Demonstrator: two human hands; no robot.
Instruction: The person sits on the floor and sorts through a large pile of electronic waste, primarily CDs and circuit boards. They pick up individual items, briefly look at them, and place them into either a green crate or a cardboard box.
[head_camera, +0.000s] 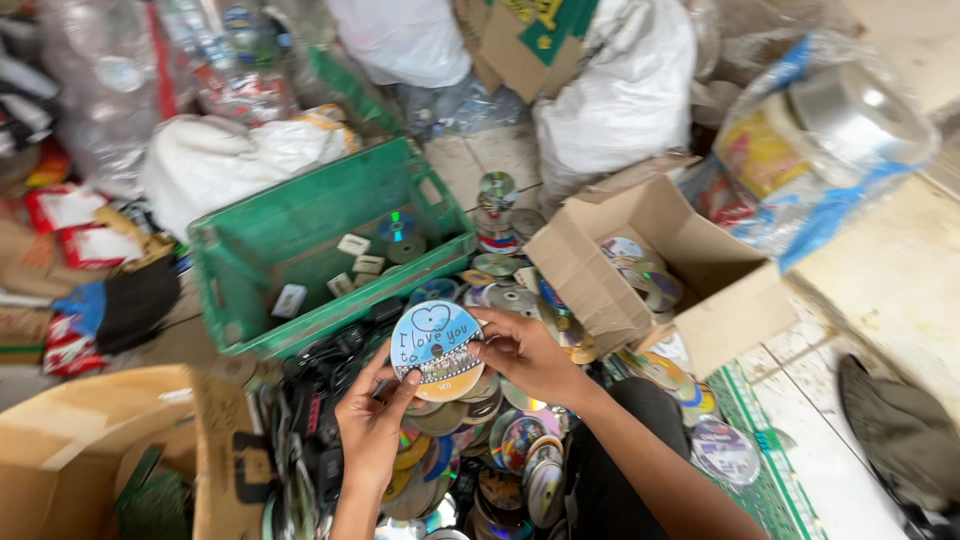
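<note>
While a pale blue disc (437, 349) is pinched at its rim between the left hand (372, 425) and right hand (522, 352), above the disc pile (480, 460), at six o'clock of the green crate (300, 240), it could be dropped if either grip is loosened.

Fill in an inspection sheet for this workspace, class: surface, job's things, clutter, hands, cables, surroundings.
Surface: tiled floor, largely covered.
Job's things: blue printed disc held up over a heap of loose discs.
Clutter: green plastic crate holding a few discs and small pale cases; open cardboard box with discs inside; dark cases beside the heap.
Hands: left hand and right hand both grip the disc's edge.
Cables: nothing seen.
Surroundings: white sacks, clear bags of plastic waste, another cardboard box at lower left.
</note>
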